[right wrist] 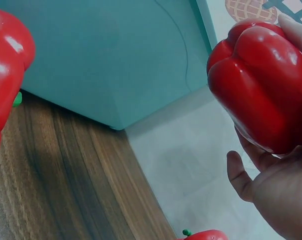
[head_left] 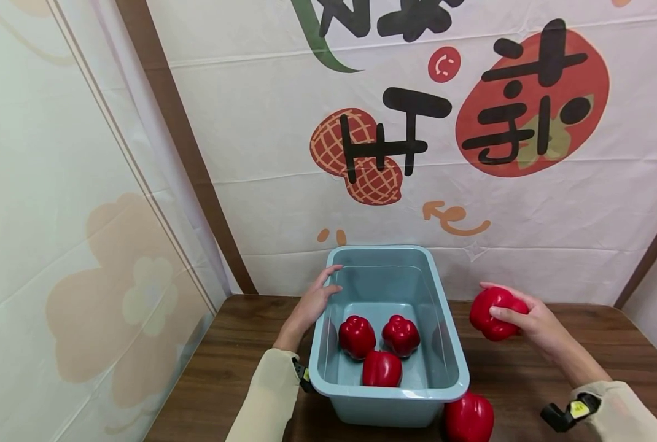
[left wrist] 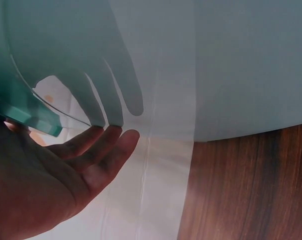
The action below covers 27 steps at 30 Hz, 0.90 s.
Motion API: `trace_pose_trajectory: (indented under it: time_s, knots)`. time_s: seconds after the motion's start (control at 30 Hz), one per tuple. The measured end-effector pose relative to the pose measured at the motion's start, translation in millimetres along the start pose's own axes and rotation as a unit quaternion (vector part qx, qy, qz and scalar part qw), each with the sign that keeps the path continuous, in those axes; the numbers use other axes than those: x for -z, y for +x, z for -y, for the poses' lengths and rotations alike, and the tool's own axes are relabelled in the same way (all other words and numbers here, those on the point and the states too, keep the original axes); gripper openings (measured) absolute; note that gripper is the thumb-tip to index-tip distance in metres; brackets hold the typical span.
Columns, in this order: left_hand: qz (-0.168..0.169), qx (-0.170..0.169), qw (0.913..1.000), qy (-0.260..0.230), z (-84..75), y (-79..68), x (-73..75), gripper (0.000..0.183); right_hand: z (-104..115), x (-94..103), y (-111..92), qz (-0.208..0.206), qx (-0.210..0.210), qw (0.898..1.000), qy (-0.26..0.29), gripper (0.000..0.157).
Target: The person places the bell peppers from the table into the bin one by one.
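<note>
One pepper (head_left: pixel 495 312) in right grip (head_left: pixel 534 324)

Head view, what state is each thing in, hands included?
Bin: upright, uncovered, on the table.
Three peppers: inside the bin.
Held pepper: off the table.
Fifth pepper: outside the bin, partly out of frame.
Left hand: at the bin's left rim.
Right hand: gripping the held pepper.

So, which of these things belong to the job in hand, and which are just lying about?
Seemingly in the job:
blue bin
three red peppers inside it
right hand, holding another pepper
left hand, beside the bin's rim
outside pepper, next to the bin
cut-off pepper, bottom of right wrist view

Just surroundings:
wooden table
printed backdrop
</note>
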<state>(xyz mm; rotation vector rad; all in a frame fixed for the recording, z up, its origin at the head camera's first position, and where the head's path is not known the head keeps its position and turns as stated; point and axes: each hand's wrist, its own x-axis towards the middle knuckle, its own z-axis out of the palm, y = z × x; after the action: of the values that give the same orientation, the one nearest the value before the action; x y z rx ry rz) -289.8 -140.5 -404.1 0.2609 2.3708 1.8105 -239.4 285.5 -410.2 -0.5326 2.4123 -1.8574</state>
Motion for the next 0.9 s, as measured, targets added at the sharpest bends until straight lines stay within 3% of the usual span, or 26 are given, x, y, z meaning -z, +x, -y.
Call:
trace_pose_trajectory:
  time_s: [0.9]
  knots:
    - [0.003, 0.005, 1.0, 0.003, 0.1, 0.0, 1.3, 0.049, 23.4, -0.1, 9.9, 0.003, 0.002, 1.0, -0.019, 0.053]
